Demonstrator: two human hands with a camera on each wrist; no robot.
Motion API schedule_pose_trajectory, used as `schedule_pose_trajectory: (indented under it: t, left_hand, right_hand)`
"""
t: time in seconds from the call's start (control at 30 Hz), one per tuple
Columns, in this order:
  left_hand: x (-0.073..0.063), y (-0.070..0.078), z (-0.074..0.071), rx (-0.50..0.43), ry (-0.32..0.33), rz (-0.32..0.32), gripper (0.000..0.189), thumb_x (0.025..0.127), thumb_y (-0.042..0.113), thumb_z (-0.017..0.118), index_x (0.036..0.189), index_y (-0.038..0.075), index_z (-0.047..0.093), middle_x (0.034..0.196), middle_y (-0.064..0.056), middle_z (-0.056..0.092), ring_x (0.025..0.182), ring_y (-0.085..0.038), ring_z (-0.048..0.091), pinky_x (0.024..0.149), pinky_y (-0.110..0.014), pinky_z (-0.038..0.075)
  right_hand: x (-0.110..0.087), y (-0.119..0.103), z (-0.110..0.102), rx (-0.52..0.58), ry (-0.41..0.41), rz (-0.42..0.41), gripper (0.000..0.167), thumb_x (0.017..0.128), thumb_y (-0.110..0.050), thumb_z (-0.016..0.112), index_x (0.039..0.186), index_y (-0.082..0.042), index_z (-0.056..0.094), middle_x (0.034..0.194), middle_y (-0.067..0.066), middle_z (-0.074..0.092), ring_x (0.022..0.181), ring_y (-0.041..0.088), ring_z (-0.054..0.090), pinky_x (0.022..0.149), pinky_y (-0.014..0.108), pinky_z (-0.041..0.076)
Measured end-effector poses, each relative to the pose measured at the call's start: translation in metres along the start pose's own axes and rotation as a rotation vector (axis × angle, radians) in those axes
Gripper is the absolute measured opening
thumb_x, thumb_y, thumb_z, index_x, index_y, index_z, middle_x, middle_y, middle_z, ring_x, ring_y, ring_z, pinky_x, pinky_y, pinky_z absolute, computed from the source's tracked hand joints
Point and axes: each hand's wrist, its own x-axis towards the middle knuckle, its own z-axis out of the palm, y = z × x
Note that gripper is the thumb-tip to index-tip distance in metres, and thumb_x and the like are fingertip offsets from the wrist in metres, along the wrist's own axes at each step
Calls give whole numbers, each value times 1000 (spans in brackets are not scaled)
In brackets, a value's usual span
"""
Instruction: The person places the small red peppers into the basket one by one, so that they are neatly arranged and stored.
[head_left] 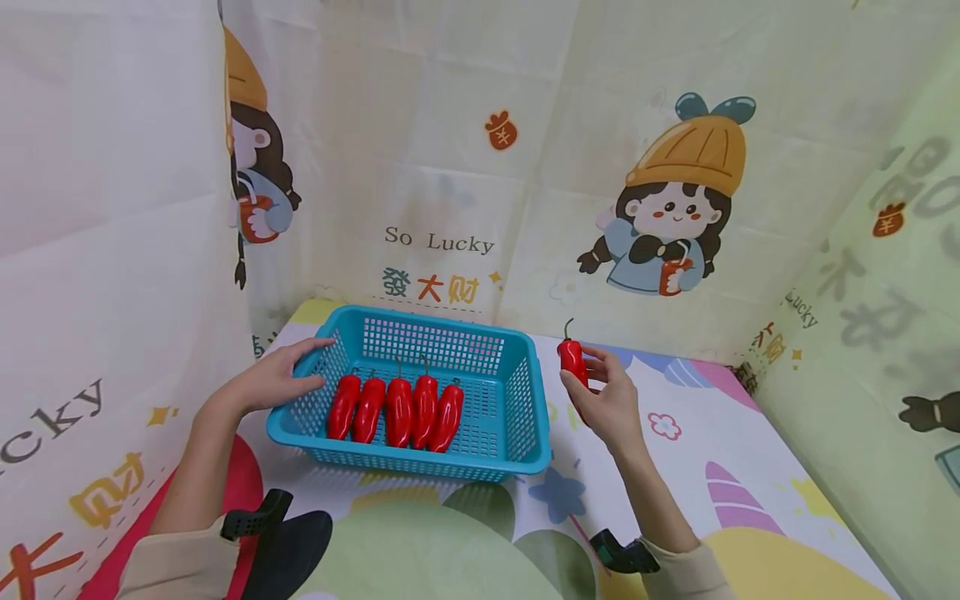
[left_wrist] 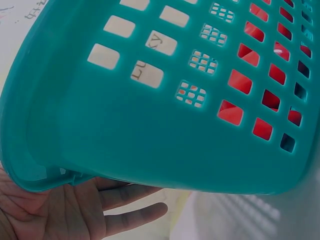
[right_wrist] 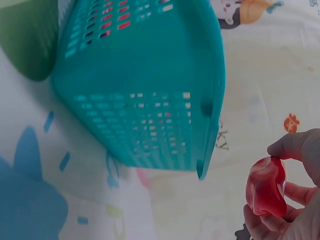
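Note:
A blue-green plastic basket [head_left: 435, 465] stands on the table, with several red chili peppers [head_left: 399, 412] lying side by side in its left and middle part. My left hand [head_left: 272, 377] holds the basket's left rim, thumb over the edge. From the left wrist, some fingers [left_wrist: 135, 215] show outside the basket wall, below the rim. To the right of the basket, my right hand [head_left: 611, 407] pinches another red chili pepper [head_left: 572, 360] between thumb and fingers, its thin stem pointing up. The right wrist view shows this pepper [right_wrist: 266, 186] apart from the basket wall.
A patterned cloth [head_left: 667, 475] covers the table. Printed curtains [head_left: 442, 167] hang close behind it and along both sides. Dark straps [head_left: 624, 554] sit at both wrists, near beige sleeves [head_left: 180, 562].

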Motion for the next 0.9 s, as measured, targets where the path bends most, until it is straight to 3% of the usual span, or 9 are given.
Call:
schedule_pose_trajectory:
  t: [0.9]
  left_hand:
    - [-3, 2, -1, 13, -7, -7, 80, 91, 20, 74, 157, 1, 32, 151, -38, 36, 130, -61, 42, 80, -56, 61]
  right_hand:
    - [-9, -34, 25, 155, -108, 31, 74, 85, -23, 84, 148, -17, 46, 141, 9, 56, 124, 31, 57, 89, 50, 60]
